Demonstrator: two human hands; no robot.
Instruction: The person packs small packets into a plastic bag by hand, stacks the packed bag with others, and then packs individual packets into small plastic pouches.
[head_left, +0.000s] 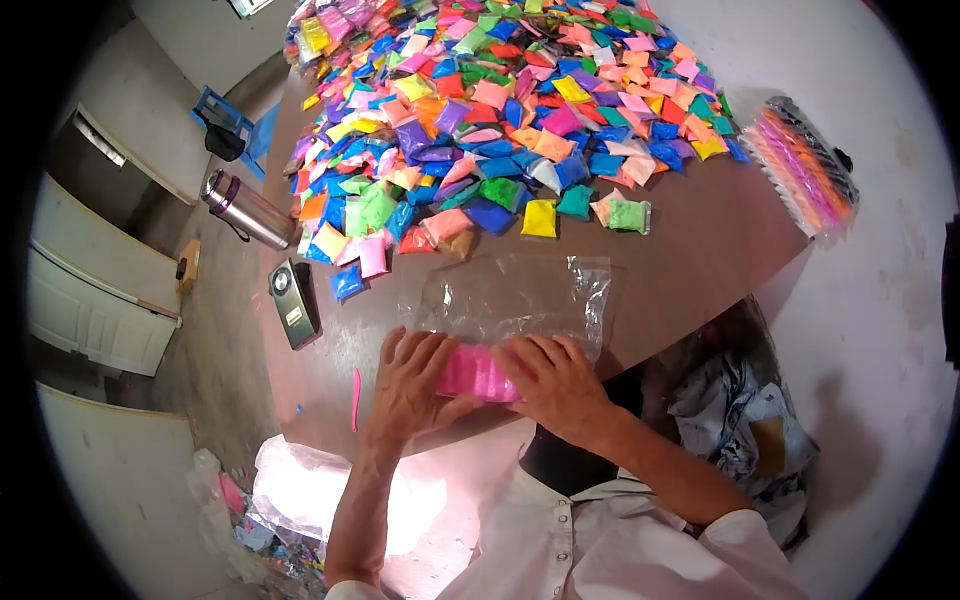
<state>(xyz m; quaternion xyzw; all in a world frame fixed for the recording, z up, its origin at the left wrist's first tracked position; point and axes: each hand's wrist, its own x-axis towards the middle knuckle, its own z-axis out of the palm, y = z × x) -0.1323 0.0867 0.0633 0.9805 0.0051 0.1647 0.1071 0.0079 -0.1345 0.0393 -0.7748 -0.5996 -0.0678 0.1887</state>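
A clear plastic bag (520, 295) lies at the near edge of the brown table, its flat transparent end spread away from me. Bright pink contents (476, 373) are bunched at its near end; whether they are one block or several pieces I cannot tell. My left hand (405, 378) closes on the left side of the pink part, thumb below and fingers on top. On the right side, my right hand (557, 385) grips the same part with curled fingers. A thin pink stick-like tool (356, 400) rests left of my left hand.
Many small colourful packets (480, 120) cover the far part of the table (690, 240). A dark rectangular device (293, 305) and a steel flask (247, 210) stand along the left edge. Bundled colourful sticks in plastic (800, 170) lie right; a blue chair (240, 130) is beyond.
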